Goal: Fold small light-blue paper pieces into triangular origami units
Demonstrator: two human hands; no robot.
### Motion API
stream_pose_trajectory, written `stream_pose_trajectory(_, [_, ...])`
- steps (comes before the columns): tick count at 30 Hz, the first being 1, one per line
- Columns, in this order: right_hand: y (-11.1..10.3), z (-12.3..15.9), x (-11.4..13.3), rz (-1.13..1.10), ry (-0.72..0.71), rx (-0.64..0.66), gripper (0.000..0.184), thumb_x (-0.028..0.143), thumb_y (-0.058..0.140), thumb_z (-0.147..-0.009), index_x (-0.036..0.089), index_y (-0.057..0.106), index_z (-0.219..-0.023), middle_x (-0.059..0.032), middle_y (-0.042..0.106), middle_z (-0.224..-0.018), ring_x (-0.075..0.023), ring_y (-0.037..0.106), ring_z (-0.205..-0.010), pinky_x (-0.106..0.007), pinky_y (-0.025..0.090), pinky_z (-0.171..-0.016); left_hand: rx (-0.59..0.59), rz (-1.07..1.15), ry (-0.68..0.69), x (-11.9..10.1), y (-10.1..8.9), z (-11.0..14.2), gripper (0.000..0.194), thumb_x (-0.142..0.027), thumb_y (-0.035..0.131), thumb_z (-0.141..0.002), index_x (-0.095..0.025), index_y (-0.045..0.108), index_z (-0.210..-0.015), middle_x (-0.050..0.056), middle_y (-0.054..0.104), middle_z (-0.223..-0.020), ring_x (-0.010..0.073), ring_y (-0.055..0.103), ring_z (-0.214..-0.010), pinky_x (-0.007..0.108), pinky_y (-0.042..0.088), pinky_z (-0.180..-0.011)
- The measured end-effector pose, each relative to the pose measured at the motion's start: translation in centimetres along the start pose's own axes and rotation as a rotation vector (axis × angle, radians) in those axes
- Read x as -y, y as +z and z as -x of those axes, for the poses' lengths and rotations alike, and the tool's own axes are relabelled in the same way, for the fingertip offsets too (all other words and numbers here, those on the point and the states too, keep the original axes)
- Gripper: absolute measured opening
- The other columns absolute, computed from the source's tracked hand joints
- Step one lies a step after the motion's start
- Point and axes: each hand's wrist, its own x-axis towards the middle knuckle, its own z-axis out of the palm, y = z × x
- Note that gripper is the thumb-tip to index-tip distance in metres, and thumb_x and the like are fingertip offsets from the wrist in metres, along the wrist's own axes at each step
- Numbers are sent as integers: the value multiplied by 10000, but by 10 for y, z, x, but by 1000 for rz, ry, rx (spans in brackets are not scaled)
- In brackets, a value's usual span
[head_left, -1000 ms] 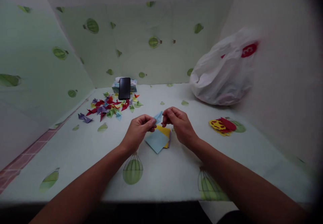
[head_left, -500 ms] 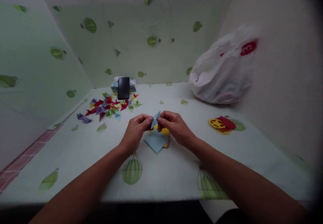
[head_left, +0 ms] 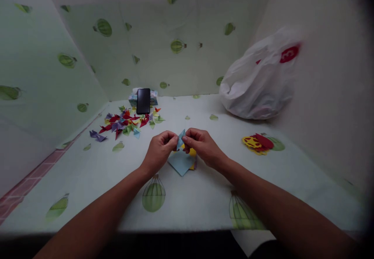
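A small piece of folded light-blue paper [head_left: 181, 137] is held up between my two hands, its pointed tip upward. My left hand [head_left: 161, 147] pinches its left side between thumb and fingers. From the other side, my right hand [head_left: 202, 144] grips it with thumb and forefinger. Just below lies a stack of square paper sheets, with a light-blue sheet [head_left: 181, 163] on top and a yellow sheet [head_left: 193, 153] showing beneath. Part of the stack is hidden by my hands.
A pile of colourful folded paper pieces [head_left: 125, 124] lies at the back left. Behind it a phone [head_left: 143, 101] leans on a tissue box [head_left: 133, 100]. Yellow and red cut-outs [head_left: 254, 143] lie at right, below a white plastic bag [head_left: 257, 87] by the wall.
My left fingers have shifted slightly on the folded blue paper, covering more of its lower left part. Both hands stay over the stack; the view has moved a little.
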Motion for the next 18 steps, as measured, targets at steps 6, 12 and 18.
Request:
stream_pose_trajectory(6, [-2, 0, 1, 147, -38, -21, 260, 346, 607, -846, 187, 536, -652, 2, 598, -578, -117, 500, -546, -281, 378, -579, -19, -27, -19, -5, 0, 2, 236, -356, 642, -844, -146, 702, -754, 17, 640, -683, 134, 570, -654, 276, 465, -665])
stream_pose_trajectory(12, [-1, -2, -2, 93, -39, -37, 253, 349, 611, -851, 189, 546, -666, 5, 606, -580, -120, 529, -547, -280, 403, -581, 27, 214, -145, -1, -1, 0, 286, -427, 719, -784, -141, 724, -780, 20, 631, -678, 130, 561, -641, 288, 489, -681])
stream_pose_trajectory(18, [1, -1, -6, 13, -27, -33, 270, 386, 622, -855, 191, 549, -683, 9, 603, -585, -123, 554, -551, -279, 424, -579, 0, 19, -29, -2, -1, 1, 244, -378, 678, -832, -151, 714, -749, 17, 634, -664, 134, 560, -646, 279, 477, -673])
